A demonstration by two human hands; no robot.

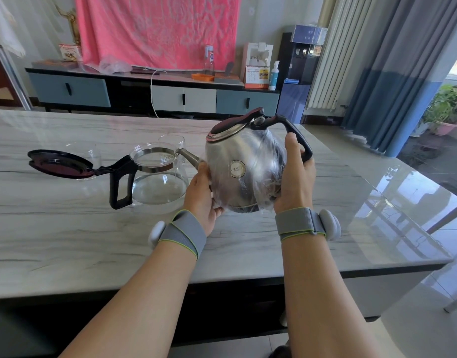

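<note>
Left hand [200,200] and right hand [297,177] forward, fingers curled, palms inward.

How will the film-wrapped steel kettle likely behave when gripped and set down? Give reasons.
The steel kettle is probably slippery: clear film covers its body where the left hand and right hand hold it. Its steel shell looks stiff, unlikely to dent. Set down tilted on its rounded belly, it might roll.

Grey wristbands [182,235] with white pods [330,224]
</note>
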